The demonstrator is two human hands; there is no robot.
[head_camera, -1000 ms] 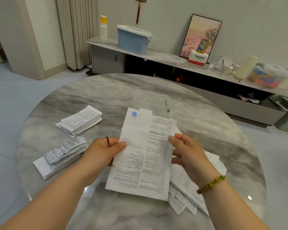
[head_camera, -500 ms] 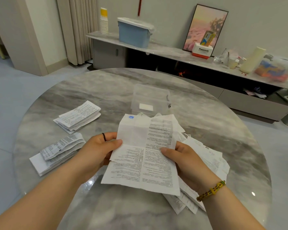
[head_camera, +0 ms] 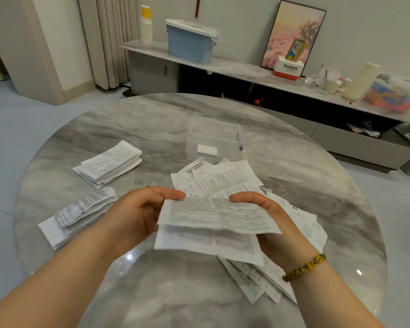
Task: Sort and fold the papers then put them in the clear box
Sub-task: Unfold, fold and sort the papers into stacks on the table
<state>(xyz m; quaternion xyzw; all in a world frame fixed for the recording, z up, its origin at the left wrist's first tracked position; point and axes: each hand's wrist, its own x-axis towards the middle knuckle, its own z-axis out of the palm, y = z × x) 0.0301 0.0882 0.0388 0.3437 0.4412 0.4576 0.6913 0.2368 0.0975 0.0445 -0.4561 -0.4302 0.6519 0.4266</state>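
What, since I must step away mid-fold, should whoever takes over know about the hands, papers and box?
Left hand and right hand each grip an end of one printed white paper sheet, folded over about halfway, above the round grey marble table.
Done: two stacks of folded papers lie left on the table, the far stack and the near stack.
Left: finish this fold, fold the loose pile of unfolded papers under the hands, then move everything into the clear plastic box behind that pile; neither stack is in it.
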